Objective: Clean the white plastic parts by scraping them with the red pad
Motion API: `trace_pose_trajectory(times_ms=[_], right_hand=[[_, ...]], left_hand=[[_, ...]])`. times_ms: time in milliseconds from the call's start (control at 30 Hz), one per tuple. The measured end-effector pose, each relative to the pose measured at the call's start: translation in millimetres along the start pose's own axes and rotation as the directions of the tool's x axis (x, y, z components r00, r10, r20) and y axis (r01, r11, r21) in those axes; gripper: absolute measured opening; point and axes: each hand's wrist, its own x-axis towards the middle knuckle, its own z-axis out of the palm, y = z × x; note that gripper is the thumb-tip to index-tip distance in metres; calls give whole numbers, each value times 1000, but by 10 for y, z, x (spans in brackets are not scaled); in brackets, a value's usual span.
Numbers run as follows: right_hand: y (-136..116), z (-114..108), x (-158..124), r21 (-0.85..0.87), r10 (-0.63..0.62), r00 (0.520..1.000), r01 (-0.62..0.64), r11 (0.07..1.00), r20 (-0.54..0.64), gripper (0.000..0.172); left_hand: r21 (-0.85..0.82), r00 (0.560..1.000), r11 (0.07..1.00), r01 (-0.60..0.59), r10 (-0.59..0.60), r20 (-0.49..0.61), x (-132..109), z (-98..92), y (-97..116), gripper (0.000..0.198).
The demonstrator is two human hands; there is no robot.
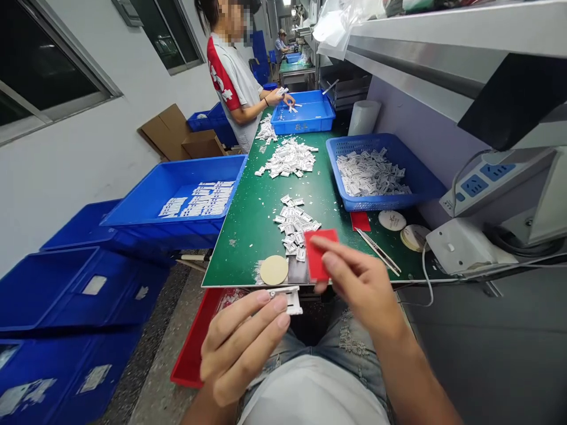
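My left hand (245, 339) pinches a small white plastic part (292, 300) with slots in it, held just in front of the table's near edge. In my right hand (358, 283) is a flat red square (317, 254), gripped between thumb and fingers above the edge. The square and the part are apart. Just beyond my hands lies a loose pile of similar white parts (295, 221) on the green table (239, 236). A round cream-coloured disc (273, 270) rests at the edge, beside a dark flat piece (297, 270) partly covered by the red square.
A blue basket (354, 203) full of white parts stands right. Tweezers (378, 252), a second red square (360, 221) and round discs (392, 220) lie near it. On the left is a blue bin (177, 224) with rows of parts. A co-worker (234, 77) stands at a blue tray (303, 125).
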Motion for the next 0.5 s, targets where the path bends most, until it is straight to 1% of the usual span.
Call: trace_pose_trajectory(times_ms=[33,67,100,133,167,200,233,267,300,333,367,400,433,467,500], right_hand=[[13,15,13,49,-6,993,12,999,-118,33],[23,31,18,97,-17,980,37,995,-199,33],[28,46,13,139,-27,976,58,989,-218,33],[30,58,-2,178,-35,983,68,982,-181,32],[29,68,-22,214,-39,992,64,975,-121,30],[27,73,-44,248,-39,998,50,968,-52,29],[24,75,-61,275,-41,999,31,961,30,28],[21,74,-68,282,-46,989,5,959,140,29],[19,71,-62,261,-51,963,-20,965,263,31],[18,68,-41,213,-56,933,-22,977,355,32],[15,65,-10,158,-63,925,3,987,376,32],[12,63,27,111,-82,945,49,993,317,32],[7,61,63,76,-106,973,92,993,206,32],[1,58,93,55,-132,986,127,990,103,33],[-4,53,112,44,-153,985,150,988,80,33]], left_hand=[[-92,994,995,48,-56,-93,35,63,-1,25],[-238,971,962,131,-173,-163,82,134,7,24],[-429,923,869,245,-345,-172,134,202,27,23],[-621,844,692,368,-529,-90,186,262,56,23],[-763,734,440,474,-676,66,233,308,93,24],[-824,610,162,543,-750,255,271,336,133,27],[-813,491,-82,577,-760,425,299,348,172,31],[-766,393,-263,587,-735,553,317,347,209,35],[-707,310,-386,592,-702,642,327,336,239,37],[-647,242,-474,597,-663,709,334,322,263,40],[-596,194,-542,592,-623,758,339,309,280,42],[-556,159,-599,576,-585,796,344,300,291,43],[-527,132,-649,549,-556,821,352,296,298,43],[-509,110,-690,514,-535,837,363,297,303,43],[-493,92,-724,483,-518,851,376,303,307,43]])
